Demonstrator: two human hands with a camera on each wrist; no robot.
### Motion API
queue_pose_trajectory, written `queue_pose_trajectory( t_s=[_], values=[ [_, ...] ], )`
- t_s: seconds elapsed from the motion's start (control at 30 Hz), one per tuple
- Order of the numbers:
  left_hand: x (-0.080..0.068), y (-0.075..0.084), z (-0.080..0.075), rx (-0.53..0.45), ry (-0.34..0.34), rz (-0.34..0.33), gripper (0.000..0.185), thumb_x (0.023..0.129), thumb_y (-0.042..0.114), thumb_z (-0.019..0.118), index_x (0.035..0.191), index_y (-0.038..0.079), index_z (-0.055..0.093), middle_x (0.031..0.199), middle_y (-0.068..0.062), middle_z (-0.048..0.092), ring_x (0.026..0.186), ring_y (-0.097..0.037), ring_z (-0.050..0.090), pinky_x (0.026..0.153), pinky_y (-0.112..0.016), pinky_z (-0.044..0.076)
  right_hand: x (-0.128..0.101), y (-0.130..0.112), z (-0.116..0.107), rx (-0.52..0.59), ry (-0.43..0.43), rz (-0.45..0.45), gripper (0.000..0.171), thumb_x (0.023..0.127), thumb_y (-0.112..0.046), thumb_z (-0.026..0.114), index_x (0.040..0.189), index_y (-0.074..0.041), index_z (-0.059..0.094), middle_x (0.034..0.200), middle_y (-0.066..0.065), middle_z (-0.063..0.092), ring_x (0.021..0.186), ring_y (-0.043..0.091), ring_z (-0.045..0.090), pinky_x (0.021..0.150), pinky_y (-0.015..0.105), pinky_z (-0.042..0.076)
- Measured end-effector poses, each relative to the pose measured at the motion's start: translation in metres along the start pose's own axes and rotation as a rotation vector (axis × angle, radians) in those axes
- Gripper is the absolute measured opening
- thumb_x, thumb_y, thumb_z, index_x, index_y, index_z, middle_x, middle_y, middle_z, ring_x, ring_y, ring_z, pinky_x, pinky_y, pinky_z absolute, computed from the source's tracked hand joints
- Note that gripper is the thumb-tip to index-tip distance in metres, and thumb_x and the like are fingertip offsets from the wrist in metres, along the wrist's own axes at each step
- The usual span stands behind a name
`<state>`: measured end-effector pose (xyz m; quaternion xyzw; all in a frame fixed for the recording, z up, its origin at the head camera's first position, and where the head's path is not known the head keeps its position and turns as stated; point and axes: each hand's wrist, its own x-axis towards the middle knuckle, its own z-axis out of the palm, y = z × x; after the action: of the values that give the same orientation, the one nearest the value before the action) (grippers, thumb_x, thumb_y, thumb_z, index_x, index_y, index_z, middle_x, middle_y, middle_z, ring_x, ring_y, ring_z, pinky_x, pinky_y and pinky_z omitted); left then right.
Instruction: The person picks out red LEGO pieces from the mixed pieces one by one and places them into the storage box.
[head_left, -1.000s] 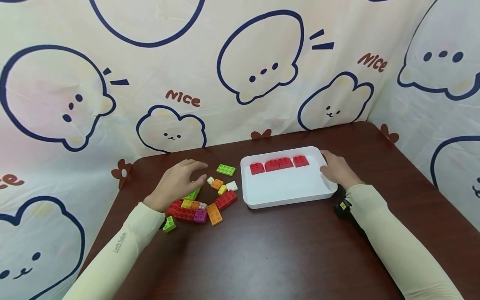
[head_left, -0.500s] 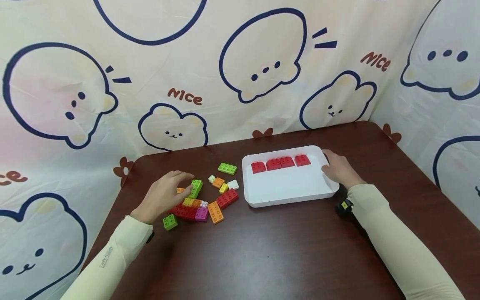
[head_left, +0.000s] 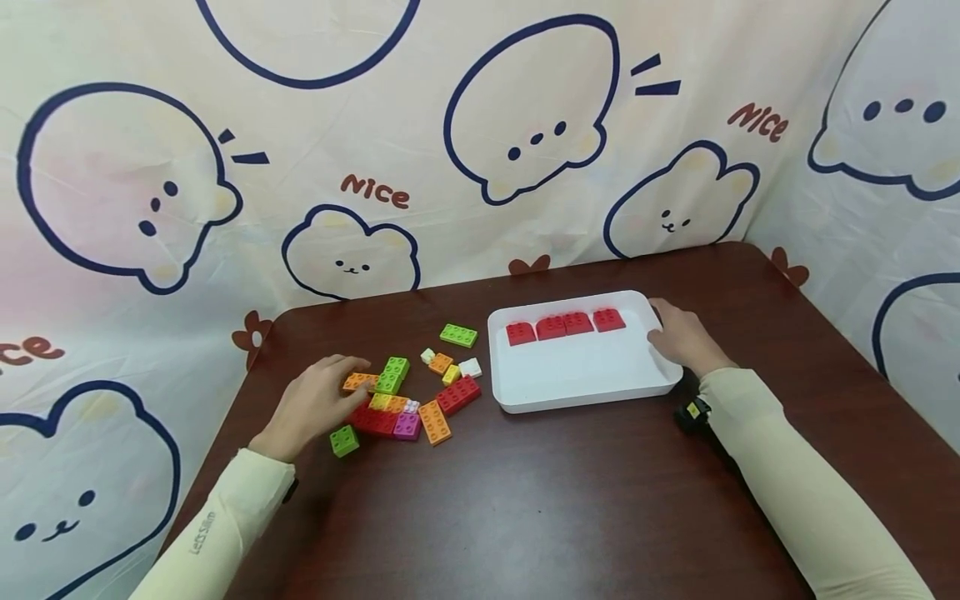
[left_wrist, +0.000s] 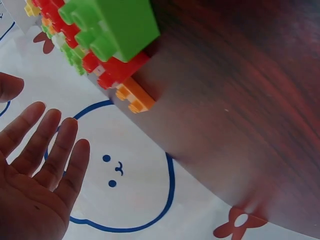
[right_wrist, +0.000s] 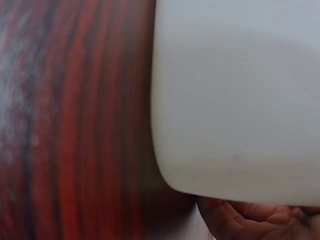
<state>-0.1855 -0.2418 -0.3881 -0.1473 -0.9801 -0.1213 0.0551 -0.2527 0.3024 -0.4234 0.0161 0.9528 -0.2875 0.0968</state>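
Note:
My left hand (head_left: 309,410) hovers at the left side of a loose pile of toy building bricks, its fingers (left_wrist: 66,150) relaxed and holding nothing in the left wrist view. Nearest to it are an orange brick (head_left: 358,381), a long green brick (head_left: 392,375), a red brick (head_left: 377,422) partly hidden by the hand, and a small green brick (head_left: 344,441). With the thumb over the rim, my right hand (head_left: 684,340) grips the right end of a white tray (head_left: 577,375). Several red bricks (head_left: 564,325) stand in a row along the tray's far side.
Between hand and tray lie a purple brick (head_left: 407,426), another orange brick (head_left: 435,422), a red brick (head_left: 458,395), a white brick (head_left: 470,367) and a green brick (head_left: 458,335). The dark wooden table (head_left: 480,508) meets a patterned curtain (head_left: 465,242) at its back edge.
My left hand has drawn back left and toward me, uncovering the long green brick and the orange one. My right hand keeps its grip on the tray.

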Motion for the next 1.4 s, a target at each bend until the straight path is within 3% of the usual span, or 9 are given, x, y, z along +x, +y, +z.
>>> queue_pose_trajectory(
  t_s=[0.3,0.7,1.4],
  values=[
    [-0.006,-0.008,0.003,0.009,-0.069,-0.072,0.048,0.088,0.031,0.078,0.127,0.006,0.067,0.125,-0.020,0.065,0.105,-0.037,0.063,0.086,-0.061,0.054,0.000,0.000,-0.001,-0.002,0.006,-0.001,0.066,0.102,-0.010,0.051,0.156,0.007,0.018,0.154,0.036,0.027,0.134,0.052,0.036,0.109,0.068,0.031],
    [-0.008,-0.018,0.008,0.014,-0.125,-0.063,0.045,0.085,0.028,0.082,0.120,0.003,0.070,0.111,-0.017,0.069,0.093,-0.029,0.066,0.080,-0.054,0.058,0.000,0.001,0.000,0.001,0.000,0.001,0.066,0.102,-0.010,0.051,0.156,0.007,0.018,0.154,0.037,0.027,0.135,0.053,0.035,0.110,0.068,0.031],
    [-0.009,-0.024,0.011,-0.012,-0.216,-0.074,0.044,0.088,0.024,0.081,0.124,0.002,0.069,0.116,-0.020,0.070,0.094,-0.029,0.065,0.087,-0.053,0.057,-0.002,-0.002,0.000,0.008,0.001,0.008,0.065,0.103,-0.010,0.051,0.156,0.007,0.018,0.154,0.036,0.028,0.135,0.051,0.036,0.110,0.067,0.031]
  ],
)
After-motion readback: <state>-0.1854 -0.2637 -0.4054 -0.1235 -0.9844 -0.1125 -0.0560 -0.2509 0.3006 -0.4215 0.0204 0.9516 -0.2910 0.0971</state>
